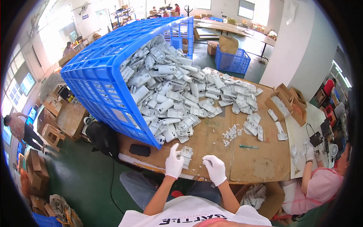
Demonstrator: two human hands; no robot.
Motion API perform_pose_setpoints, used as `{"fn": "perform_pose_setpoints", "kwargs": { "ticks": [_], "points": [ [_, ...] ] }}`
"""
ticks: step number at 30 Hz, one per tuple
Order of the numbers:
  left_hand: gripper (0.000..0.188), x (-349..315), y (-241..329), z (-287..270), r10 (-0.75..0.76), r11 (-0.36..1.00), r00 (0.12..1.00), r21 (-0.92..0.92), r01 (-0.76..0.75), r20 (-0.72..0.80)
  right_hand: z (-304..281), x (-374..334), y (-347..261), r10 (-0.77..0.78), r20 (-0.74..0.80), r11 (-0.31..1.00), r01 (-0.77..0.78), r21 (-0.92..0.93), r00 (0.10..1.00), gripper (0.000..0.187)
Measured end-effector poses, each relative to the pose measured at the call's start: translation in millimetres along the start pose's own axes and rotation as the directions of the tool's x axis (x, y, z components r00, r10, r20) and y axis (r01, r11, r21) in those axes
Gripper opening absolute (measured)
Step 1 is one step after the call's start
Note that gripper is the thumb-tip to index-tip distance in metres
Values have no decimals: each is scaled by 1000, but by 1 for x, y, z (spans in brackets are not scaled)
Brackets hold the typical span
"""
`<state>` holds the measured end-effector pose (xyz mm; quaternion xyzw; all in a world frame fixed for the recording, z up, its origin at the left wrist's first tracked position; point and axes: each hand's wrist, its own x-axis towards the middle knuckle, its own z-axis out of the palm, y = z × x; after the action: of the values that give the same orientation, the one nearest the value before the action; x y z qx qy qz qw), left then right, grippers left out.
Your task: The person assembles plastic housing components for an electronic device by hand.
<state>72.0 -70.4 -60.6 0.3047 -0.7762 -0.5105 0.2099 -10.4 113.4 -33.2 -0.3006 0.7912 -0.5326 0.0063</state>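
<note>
My left hand (174,163), in a white glove, grips a white plastic housing (186,156) by its left side, just above the table's near edge. To its right, my right hand (215,169), also gloved, is closed with its fingertips pinched together. What it holds, if anything, is too small to make out. A large heap of similar white housings (166,90) spills onto the table from a blue plastic crate (113,72) lying on its side. Small white bits (231,133) lie in a pile beyond my right hand.
A green pen (248,146) and a few separate housings (280,130) lie to the right on the cardboard-covered table (261,166). A black phone-like object (140,150) sits at the left edge. Boxes of small parts (279,104) stand far right, near a co-worker in pink (321,185).
</note>
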Motion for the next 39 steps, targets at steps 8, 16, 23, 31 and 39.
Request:
{"fn": "perform_pose_setpoints", "kwargs": {
  "ticks": [8, 16, 23, 31, 39],
  "points": [
    [40, -34, 28, 16, 49, 999, 982, 10, -52, 184, 11, 0, -12, -186, -11, 981, 185, -64, 983, 15],
    [28, -48, 29, 28, 85, 996, 984, 12, -88, 159, 20, -14, 2, -71, -45, 989, 65, -136, 996, 14],
    [34, -62, 24, 39, 117, 993, 982, 15, -120, 146, 24, -22, 1, -76, -46, 939, 56, -340, 996, 9],
    [24, -51, 13, 47, 205, 978, 978, -35, -205, 24, 32, -13, 4, -61, -64, 923, 32, -383, 996, 9],
    [33, -46, 45, 31, 120, 992, 990, 38, -123, 75, 20, 0, -20, -71, -110, 967, 41, -253, 991, 16]
  ]
}}
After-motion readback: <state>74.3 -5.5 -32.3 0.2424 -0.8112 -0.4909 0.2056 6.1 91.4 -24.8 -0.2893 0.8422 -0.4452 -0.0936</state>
